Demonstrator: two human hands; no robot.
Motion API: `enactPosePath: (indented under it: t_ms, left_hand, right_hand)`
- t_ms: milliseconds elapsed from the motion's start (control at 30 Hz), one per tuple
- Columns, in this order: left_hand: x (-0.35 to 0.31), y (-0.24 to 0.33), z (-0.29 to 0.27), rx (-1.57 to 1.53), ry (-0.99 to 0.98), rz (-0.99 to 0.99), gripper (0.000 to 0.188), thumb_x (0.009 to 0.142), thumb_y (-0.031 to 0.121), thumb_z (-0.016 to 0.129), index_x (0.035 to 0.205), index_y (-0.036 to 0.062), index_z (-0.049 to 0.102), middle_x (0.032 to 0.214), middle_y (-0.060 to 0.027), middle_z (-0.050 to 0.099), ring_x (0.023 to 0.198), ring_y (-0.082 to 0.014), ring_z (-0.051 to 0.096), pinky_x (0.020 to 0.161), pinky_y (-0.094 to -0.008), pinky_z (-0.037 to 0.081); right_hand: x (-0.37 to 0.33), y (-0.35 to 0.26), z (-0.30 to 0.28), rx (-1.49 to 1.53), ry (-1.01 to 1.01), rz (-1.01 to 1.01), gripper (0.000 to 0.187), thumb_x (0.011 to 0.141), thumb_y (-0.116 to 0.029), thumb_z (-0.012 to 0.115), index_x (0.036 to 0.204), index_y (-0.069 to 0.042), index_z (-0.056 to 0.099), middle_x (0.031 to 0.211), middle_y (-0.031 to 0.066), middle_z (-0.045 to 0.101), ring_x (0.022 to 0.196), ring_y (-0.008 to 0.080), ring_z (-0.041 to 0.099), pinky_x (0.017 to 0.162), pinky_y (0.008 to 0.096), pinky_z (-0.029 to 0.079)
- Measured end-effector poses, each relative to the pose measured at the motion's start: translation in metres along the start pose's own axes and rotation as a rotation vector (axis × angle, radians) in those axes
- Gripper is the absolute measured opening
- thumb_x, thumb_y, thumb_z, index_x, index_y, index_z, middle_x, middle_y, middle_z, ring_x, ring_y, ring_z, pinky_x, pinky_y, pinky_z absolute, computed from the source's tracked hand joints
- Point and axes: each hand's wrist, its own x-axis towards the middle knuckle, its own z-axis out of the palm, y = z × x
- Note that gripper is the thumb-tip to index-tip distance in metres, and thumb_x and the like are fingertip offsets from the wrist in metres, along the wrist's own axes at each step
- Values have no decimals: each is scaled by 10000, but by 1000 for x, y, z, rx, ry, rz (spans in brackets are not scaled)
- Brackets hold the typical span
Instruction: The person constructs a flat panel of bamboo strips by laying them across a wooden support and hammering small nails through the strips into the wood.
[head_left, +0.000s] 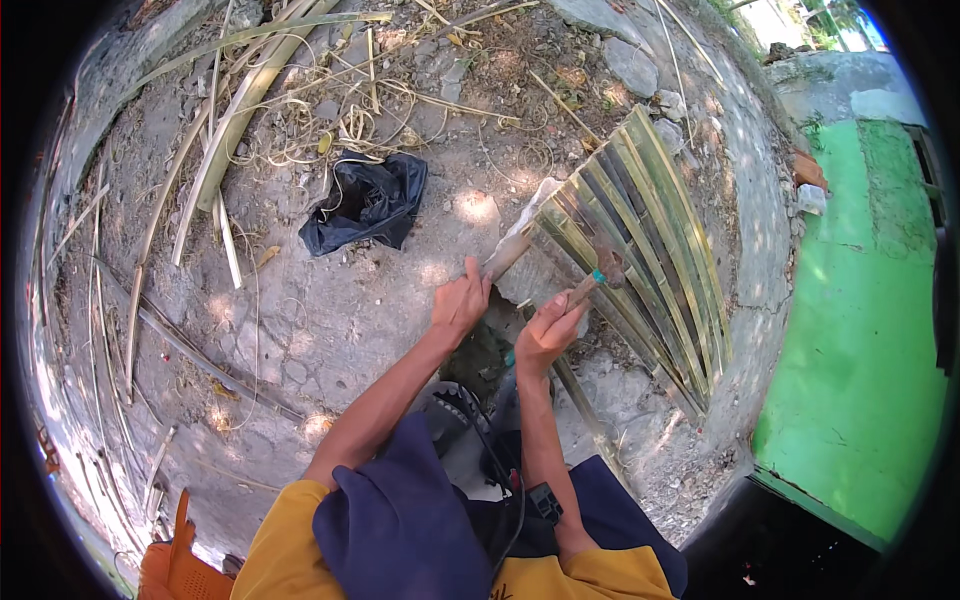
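Note:
My right hand [548,335] is wrapped round the wooden handle of a hammer [609,270], which has a teal band below its head. The hammer head is over a fan-shaped panel of split bamboo slats [655,225]. My left hand [462,303] is at the near-left end of a brown wooden strip [508,254] beside the panel's narrow edge. Its thumb and fingers close on that end, with the index finger stretched along it. Whether a small piece such as a nail is between the fingers is too small to tell.
A black plastic bag [368,210] stands open on the ground ahead. Long bamboo strips [240,125] and curled shavings [375,125] lie at the far left. Thin slats are along the left edge. A green wall [840,350] rises at right. An orange chair [180,565] is at lower left.

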Motion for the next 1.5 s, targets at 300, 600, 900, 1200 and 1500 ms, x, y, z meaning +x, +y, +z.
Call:
enactPosePath:
  t_ms: [300, 600, 900, 1200, 1500]
  left_hand:
    - [-1, 1, -1, -4, -23, -7, 387, 1098, 421, 429, 1127, 36, 439, 711, -255, 703, 655, -481, 695, 607, -588, 544]
    - [0, 3, -5, -12, -47, -31, 376, 1099, 418, 425, 1136, 44, 440, 718, -255, 706, 671, -486, 697, 637, -599, 545]
    - [-1, -1, -3, -5, -46, -18, 378, 1099, 414, 426, 1137, 38, 435, 720, -263, 703, 668, -492, 691, 648, -601, 542]
    - [1, -1, -8, 4, -43, -18, 390, 1102, 417, 429, 1124, 28, 441, 725, -272, 695, 682, -496, 688, 631, -592, 539]
    - [3, 3, -5, -1, -39, -7, 392, 1100, 414, 440, 1130, 23, 457, 703, -263, 688, 673, -494, 687, 630, -582, 542]
  right_hand:
    - [-7, 43, 18, -233, -43, -70, 323, 1103, -248, 477, 1120, 65, 553, 743, 248, 623, 694, 448, 643, 649, 534, 456]
    - [-3, 2, -1, -81, -49, 69, 282, 1107, -219, 465, 1090, 50, 548, 716, 211, 593, 635, 373, 633, 607, 499, 455]
    - [-1, 29, 11, -258, -98, -78, 241, 1091, -178, 486, 1149, 53, 524, 783, 340, 624, 771, 572, 614, 651, 620, 421]
    - [-3, 12, 4, -190, -93, -102, 306, 1099, -221, 479, 1164, 77, 517, 731, 306, 605, 719, 554, 605, 623, 578, 435]
    - [-8, 43, 13, -198, -97, -56, 317, 1096, -225, 488, 1072, 87, 545, 752, 316, 612, 756, 535, 634, 644, 573, 429]
